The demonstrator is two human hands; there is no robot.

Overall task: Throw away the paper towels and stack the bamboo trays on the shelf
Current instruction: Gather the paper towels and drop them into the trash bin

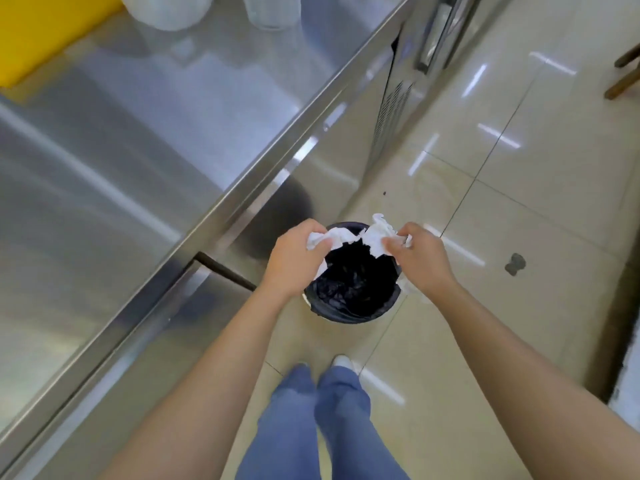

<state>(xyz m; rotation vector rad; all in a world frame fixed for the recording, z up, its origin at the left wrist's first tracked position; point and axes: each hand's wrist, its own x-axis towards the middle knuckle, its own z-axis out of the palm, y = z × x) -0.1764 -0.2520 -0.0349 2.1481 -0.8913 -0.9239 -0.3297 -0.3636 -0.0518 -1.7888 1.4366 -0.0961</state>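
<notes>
A small round bin with a black liner [353, 289] stands on the tiled floor beside the steel counter. Both hands hover over its mouth. My left hand [294, 258] is closed on a crumpled white paper towel [341, 237]. My right hand [420, 254] grips another crumpled white paper towel [377, 233]. The two towels almost touch above the bin's far rim. No bamboo trays or shelf are in view.
A long stainless steel counter [156, 150] runs diagonally on the left, with a yellow board [45, 32] and clear plastic containers [169, 12] at its far end. Glossy beige tiles [519, 202] stretch to the right. Wooden chair legs [625, 74] show at the far right.
</notes>
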